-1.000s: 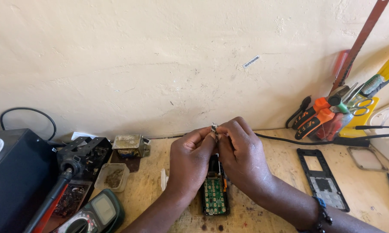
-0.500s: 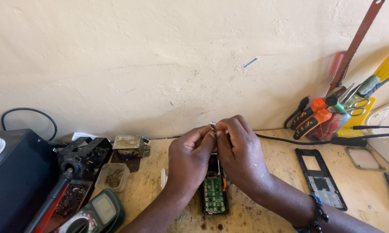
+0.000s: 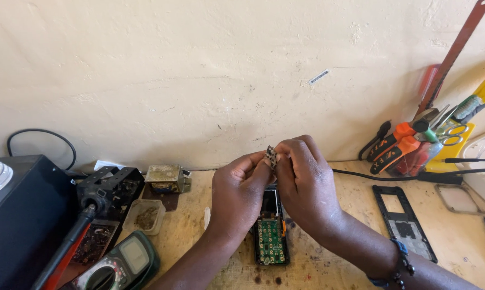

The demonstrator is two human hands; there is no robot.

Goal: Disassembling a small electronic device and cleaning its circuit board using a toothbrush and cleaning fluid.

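Small metal part (image 3: 271, 156) pinched between both hands (image 3: 274, 185).

Both forearms were bare, with no sleeves reaching into view, and neither the left hand (image 3: 237, 190) nor the right hand (image 3: 306, 182) wore a glove or a ring that could be made out. The right wrist carried a beaded bracelet (image 3: 397, 266) of dark beads with a few blue ones among them. The left wrist showed nothing worn.
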